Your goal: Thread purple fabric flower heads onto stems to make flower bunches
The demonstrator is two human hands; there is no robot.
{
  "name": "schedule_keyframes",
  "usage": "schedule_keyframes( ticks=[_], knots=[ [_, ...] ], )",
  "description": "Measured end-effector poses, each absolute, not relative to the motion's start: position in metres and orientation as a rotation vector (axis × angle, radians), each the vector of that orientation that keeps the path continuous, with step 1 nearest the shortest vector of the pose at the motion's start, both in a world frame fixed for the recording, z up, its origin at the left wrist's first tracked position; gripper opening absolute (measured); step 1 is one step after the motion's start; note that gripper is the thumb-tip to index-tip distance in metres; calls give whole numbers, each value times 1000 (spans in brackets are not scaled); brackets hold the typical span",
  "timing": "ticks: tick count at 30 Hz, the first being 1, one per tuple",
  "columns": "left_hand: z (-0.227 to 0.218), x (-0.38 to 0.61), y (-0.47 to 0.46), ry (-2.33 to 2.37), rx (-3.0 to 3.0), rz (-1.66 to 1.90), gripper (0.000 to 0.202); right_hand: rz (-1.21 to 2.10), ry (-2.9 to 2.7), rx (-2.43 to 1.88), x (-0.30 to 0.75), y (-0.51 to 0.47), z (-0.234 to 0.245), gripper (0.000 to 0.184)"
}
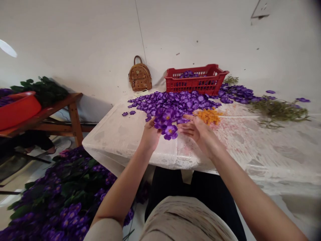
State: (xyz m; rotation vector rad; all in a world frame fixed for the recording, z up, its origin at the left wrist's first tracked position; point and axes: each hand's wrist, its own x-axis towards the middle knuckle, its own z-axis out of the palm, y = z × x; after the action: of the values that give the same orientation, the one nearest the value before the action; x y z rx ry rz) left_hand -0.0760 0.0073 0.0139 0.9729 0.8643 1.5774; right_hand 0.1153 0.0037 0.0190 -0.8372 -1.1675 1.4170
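A big heap of purple cloth petals [175, 102] lies on the table covered with a white cloth [120, 137]. A small pile of orange flower centres [209, 116] sits just right of it. My left hand [151, 134] is closed on a bunch of purple flowers with orange centres [168, 126] at the near edge of the heap. My right hand [197, 129] is beside that bunch, fingers curled and pinched toward it; what they hold I cannot make out.
A red plastic crate [198, 80] with purple petals stands at the back by the wall, a brown backpack [139, 77] to its left. Green stems [278, 110] lie at right. Finished purple bouquets [62, 197] are piled on the floor at left, by a wooden bench [62, 107] bearing a red tub [18, 108].
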Motion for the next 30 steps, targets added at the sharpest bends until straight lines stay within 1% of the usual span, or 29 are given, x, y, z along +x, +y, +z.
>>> schedule_keyframes(
  ticks=[1,3,5,8,10,17,22,26,30],
  knots=[
    [12,-75,7,870,960,1581,27,1527,-1168,-807,112,1,19,55],
    [11,-71,5,895,960,1571,29,1570,-1228,-771,103,-2,21,53],
    [12,-67,2,919,983,1553,29,1465,-1303,-769,97,-2,23,45],
    [14,-63,-2,944,1031,1504,28,1315,-1291,-781,94,3,21,27],
    [14,-62,-2,953,1044,1448,27,1307,-1201,-765,95,7,18,21],
    [13,-55,1,918,983,1379,26,1649,-803,-677,104,12,12,28],
    [16,-51,4,842,854,1378,28,1737,-722,-604,110,16,10,21],
    [15,-53,11,821,784,1384,31,1805,-606,-561,114,22,11,19],
    [14,-57,20,824,818,1381,34,1778,-661,-601,119,29,12,19]
  ],
)
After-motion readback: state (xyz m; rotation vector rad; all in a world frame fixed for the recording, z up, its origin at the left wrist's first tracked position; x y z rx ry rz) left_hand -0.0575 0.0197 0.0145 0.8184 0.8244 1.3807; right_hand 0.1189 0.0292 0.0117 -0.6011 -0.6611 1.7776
